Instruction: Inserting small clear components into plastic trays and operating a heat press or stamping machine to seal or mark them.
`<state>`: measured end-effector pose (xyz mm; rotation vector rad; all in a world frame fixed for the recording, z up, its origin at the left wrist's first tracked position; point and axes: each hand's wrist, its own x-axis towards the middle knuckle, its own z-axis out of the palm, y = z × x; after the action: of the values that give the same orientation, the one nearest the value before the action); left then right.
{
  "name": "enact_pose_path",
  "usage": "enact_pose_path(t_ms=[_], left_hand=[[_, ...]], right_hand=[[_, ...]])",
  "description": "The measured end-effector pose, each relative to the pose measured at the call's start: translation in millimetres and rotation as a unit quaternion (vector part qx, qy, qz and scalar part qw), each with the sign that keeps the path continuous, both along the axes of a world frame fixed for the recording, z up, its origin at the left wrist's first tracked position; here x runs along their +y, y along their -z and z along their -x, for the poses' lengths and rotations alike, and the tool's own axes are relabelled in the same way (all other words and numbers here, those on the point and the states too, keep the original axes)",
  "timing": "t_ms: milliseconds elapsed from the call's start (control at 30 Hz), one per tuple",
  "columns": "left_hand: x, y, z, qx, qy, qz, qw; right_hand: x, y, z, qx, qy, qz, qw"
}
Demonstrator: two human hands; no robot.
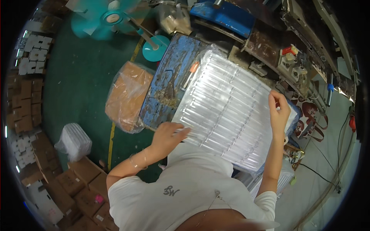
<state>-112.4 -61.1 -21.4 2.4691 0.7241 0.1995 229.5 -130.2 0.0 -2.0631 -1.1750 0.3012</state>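
A wide sheet of clear ribbed plastic trays (227, 111) lies in front of me, its long channels catching the light. My left hand (168, 139) is closed at the near left corner of the sheet, thumb and fingers around its edge. At the right edge, my right hand (279, 111) pinches the rim of the same sheet between thumb and bent fingers. Under the sheet and to its left shows a worn blue bench (163, 82) with flaked paint. An orange-handled tool (194, 67) lies beside the sheet's left edge.
Beyond the bench stand a teal fan (112, 18), its blades blurred, and machine parts (293, 63). A plastic-wrapped brown carton (129, 96) sits left of the bench. Stacked cartons (83, 181) and a wrapped white stack (76, 141) are farther left. A cable (320, 169) runs across the floor at right.
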Motion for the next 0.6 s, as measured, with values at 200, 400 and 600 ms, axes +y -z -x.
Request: enact_pose_path(t_ms=[200, 400, 600], left_hand=[[-8.3, 22.0, 8.3, -0.031, 0.063, -0.123, 0.99], [0.7, 16.1, 14.0, -0.004, 0.035, -0.204, 0.978], [16.8, 19.3, 4.5, -0.031, 0.161, -0.176, 0.971]], right_hand=[[-2.0, 3.5, 3.5, -0.097, 0.022, 0.088, 0.991], [-9.3, 19.8, -10.6, -0.294, -0.019, 0.114, 0.949], [1.3, 19.6, -29.9, -0.35, -0.083, 0.208, 0.91]])
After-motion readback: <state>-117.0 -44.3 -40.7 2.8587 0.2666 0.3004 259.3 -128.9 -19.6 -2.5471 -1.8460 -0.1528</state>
